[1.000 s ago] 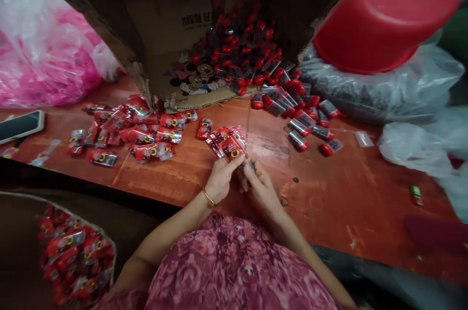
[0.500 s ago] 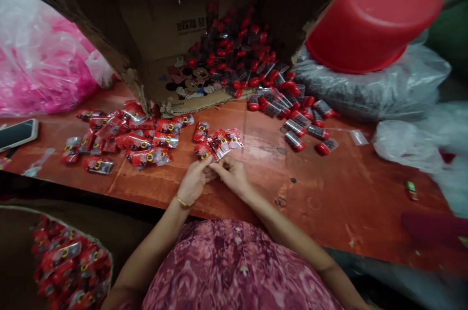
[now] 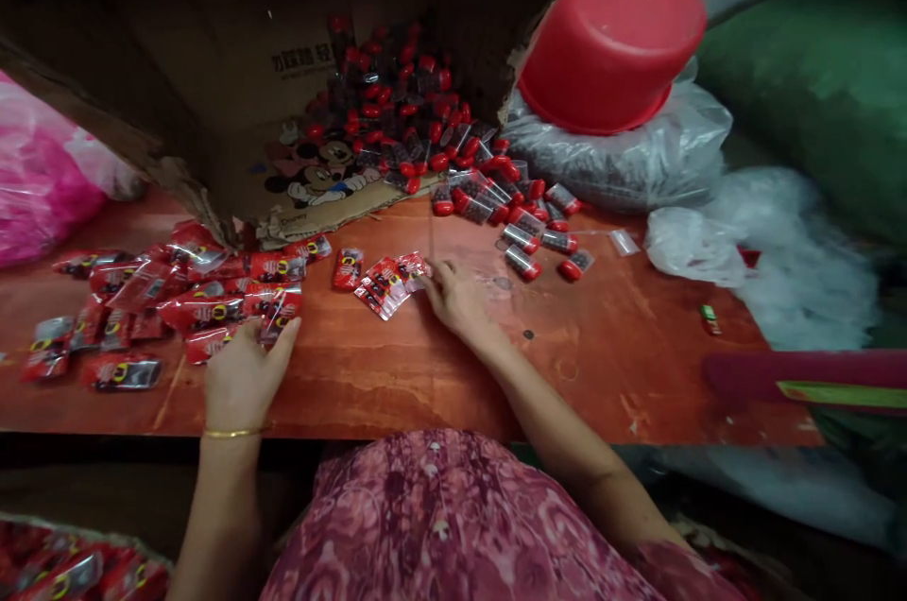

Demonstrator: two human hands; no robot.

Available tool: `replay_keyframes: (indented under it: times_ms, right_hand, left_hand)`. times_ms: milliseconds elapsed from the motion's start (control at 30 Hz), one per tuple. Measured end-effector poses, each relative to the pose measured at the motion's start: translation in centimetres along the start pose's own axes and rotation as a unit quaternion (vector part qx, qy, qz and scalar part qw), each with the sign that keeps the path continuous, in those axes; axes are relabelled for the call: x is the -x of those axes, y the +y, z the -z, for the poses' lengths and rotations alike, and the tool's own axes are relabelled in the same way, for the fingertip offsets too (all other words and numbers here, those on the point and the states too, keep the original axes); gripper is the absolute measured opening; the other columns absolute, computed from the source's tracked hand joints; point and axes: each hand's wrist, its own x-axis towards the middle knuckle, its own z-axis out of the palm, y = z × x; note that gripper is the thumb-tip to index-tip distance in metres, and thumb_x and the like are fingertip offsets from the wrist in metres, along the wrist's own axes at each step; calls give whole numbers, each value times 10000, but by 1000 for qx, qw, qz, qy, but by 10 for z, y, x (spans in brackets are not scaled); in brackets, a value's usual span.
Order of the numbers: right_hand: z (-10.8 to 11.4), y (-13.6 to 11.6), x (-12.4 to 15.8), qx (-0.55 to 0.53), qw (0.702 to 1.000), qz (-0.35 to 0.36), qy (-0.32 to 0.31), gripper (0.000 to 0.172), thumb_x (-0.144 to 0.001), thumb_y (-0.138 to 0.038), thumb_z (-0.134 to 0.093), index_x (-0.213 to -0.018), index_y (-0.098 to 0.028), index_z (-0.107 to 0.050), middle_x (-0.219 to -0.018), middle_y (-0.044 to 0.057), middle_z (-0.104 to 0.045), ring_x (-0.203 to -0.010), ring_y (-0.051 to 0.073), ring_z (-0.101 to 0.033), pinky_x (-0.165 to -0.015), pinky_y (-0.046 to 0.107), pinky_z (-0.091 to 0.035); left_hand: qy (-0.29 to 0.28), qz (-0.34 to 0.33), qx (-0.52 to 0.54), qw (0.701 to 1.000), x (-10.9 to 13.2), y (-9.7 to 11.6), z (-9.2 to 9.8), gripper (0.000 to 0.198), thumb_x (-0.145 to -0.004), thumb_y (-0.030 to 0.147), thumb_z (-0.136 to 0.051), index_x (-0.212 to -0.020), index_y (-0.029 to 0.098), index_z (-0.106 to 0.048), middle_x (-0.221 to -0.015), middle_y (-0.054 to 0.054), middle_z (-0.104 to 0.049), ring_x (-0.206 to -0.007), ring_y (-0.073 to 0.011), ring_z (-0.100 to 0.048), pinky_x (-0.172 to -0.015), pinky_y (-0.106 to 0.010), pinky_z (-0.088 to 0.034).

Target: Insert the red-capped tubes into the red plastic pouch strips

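Note:
My left hand (image 3: 245,369) lies flat on the red-brown table (image 3: 397,374), fingers apart, its tips touching the near edge of a pile of red packets (image 3: 170,299). My right hand (image 3: 457,299) rests further right, fingers curled and touching a small fanned stack of red packets (image 3: 386,280); whether it grips them I cannot tell. Clear tubes with red caps (image 3: 496,204) spill from an overturned cardboard box (image 3: 298,110) behind both hands.
A red basin (image 3: 609,43) sits upside down on a clear plastic bag (image 3: 624,162) at the back right. Pink plastic bag (image 3: 42,185) at the left, white bags (image 3: 744,251) and a green sack (image 3: 814,81) at the right. More red packets (image 3: 71,573) lie below the table's front edge.
My hands were together at the fanned stack. My left hand has moved left to the packet pile and flattened; my right hand stays by the stack. The view has shifted right.

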Motion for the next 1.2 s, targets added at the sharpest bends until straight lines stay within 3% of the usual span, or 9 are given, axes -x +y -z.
replay_keyframes:
  times_ms: [100,200,333,467,700,833,1000,1133,1200]
  right_hand:
    - [-2,14,-6,57,998,24,-4,393,-899,-367,-431,-1211,-165,-559,-1016,132,-616,-879,231,-533,-738,314,-392]
    - [-8,14,-7,74,997,32,-8,376,-893,-405,-433,-1158,-209,-613,-1019,121,-612,-874,233,-502,-729,325,-367]
    - [-15,12,-6,38,999,25,-2,300,-887,-379,-463,-995,-237,-704,-936,91,-636,-836,212,-495,-716,317,-350]
    - [-18,19,-4,-16,998,49,23,277,-888,-335,-473,-929,-225,-724,-877,74,-655,-803,193,-519,-717,310,-364]
    - [-23,37,-3,-145,985,84,42,212,-839,-264,-519,-895,-190,-710,-828,72,-672,-777,178,-576,-728,297,-434]
    - [-21,38,-2,-243,965,26,90,264,-838,-324,-489,-927,-167,-682,-860,82,-682,-783,182,-593,-740,309,-455]
    - [-9,24,-1,-384,912,-113,91,376,-788,-492,-504,-861,-156,-655,-761,48,-659,-674,159,-576,-633,276,-451]
    - [-3,8,-5,-495,858,-122,65,356,-720,-506,-560,-724,-156,-622,-637,-1,-597,-570,120,-512,-572,245,-416]
    - [-2,3,-5,-504,850,-125,93,342,-729,-491,-541,-655,-161,-592,-579,-20,-548,-536,105,-466,-545,234,-386]
  left_hand:
    - [102,12,-31,994,16,11,8,664,-755,623,-442,-1187,134,-562,-746,-165,-682,-704,-352,-633,-620,-417,-448]
    - [185,-76,50,979,22,35,-4,537,-818,534,-422,-1169,160,-580,-707,-103,-685,-669,-268,-639,-642,-361,-460]
    - [136,-299,88,940,7,81,-38,355,-863,374,-408,-1029,188,-661,-1040,-108,-683,-950,-243,-622,-860,-370,-434]
    - [69,-376,12,924,-12,119,-63,328,-847,317,-452,-1087,209,-648,-1328,-113,-509,-1273,-318,-386,-1038,-499,-262]
    - [19,-381,-7,924,-21,134,-79,274,-842,326,-465,-935,260,-713,-1197,-93,-612,-1286,-344,-353,-1041,-575,-197]
    - [36,-373,-1,927,-21,137,-78,312,-859,306,-426,-949,231,-714,-1182,-110,-621,-1250,-339,-407,-1034,-568,-225]
    - [95,-368,65,923,-10,138,-65,299,-852,336,-441,-951,252,-711,-1209,-86,-611,-1232,-330,-436,-1033,-583,-222]
    - [106,-378,128,911,3,141,-55,286,-837,298,-471,-1012,224,-684,-1270,-107,-563,-1280,-314,-384,-1070,-561,-169]
    - [86,-334,202,917,8,142,-53,327,-820,331,-502,-1079,190,-644,-1260,-135,-566,-1249,-303,-427,-1056,-519,-242]
